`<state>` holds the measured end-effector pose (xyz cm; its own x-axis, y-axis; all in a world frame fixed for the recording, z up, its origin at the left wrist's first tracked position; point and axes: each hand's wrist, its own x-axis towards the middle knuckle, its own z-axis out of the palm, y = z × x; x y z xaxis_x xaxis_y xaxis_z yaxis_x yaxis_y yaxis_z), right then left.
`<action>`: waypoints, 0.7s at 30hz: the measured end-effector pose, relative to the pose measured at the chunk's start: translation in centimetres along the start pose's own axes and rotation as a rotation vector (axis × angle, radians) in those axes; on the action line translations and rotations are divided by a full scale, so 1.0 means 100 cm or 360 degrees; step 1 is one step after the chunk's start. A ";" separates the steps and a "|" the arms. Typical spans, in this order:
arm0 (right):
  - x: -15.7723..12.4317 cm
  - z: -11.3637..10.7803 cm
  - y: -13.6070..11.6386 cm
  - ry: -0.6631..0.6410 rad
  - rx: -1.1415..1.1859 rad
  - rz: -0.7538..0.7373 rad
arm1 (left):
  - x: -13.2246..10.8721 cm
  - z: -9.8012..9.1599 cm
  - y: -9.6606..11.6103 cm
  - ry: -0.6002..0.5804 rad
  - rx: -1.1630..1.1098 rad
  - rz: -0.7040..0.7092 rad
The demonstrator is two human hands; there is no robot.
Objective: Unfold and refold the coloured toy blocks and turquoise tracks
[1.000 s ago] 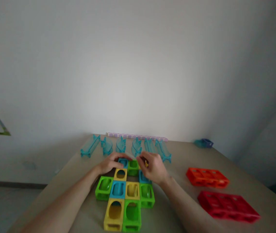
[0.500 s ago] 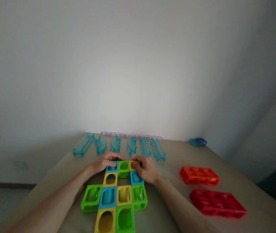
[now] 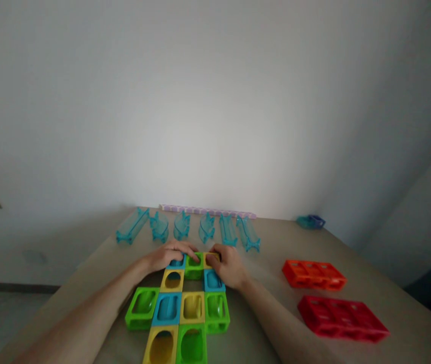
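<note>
Hollow plastic building blocks in green, yellow and blue lie joined in a flat layout, with a square gap near the far end. My left hand [image 3: 168,256] is closed over the blue block [image 3: 176,263] at the far left corner, its fingers reaching onto the green block [image 3: 193,273] beside it. At the far right corner, my right hand [image 3: 231,267] grips the yellow block [image 3: 211,260], thumb inside its opening. Just below that hand is another blue block [image 3: 214,279]. Nearer me sit a yellow block with a round hole [image 3: 172,280] and a green end block [image 3: 142,309].
Several clear blue track pieces [image 3: 132,226] line the back of the table, before a purple-and-white strip [image 3: 207,211] by the wall. An orange three-hole block [image 3: 314,275] and a red one [image 3: 342,319] lie right. A small blue-purple piece [image 3: 311,221] sits at the back right.
My left hand's fingers have shifted right, from the blue block onto the green one. My right hand keeps its grip on the yellow block. The view has moved slightly.
</note>
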<state>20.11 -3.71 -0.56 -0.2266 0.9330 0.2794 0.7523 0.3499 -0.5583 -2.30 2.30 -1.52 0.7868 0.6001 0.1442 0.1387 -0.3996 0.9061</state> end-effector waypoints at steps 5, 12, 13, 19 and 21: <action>-0.001 0.000 0.003 0.0009 0.0042 0.0029 | 0.001 0.001 -0.002 0.0007 0.0039 0.0013; -0.001 0.001 0.003 0.0001 0.0054 0.0032 | 0.002 -0.002 -0.008 -0.0010 0.0001 0.0008; -0.001 0.000 0.003 0.0006 0.0051 0.0034 | 0.002 -0.002 -0.008 0.0001 -0.0047 0.0000; -0.002 -0.002 0.000 0.0024 -0.0011 0.0031 | 0.002 0.000 -0.008 0.0144 -0.0454 -0.0113; -0.001 -0.001 0.001 0.0021 -0.0023 0.0027 | 0.001 0.000 -0.009 0.0160 -0.0471 -0.0144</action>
<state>20.31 -3.81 -0.57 -0.2060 0.9375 0.2804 0.7648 0.3330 -0.5515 -2.29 2.69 -2.32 0.7137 0.6955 0.0834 0.0125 -0.1316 0.9912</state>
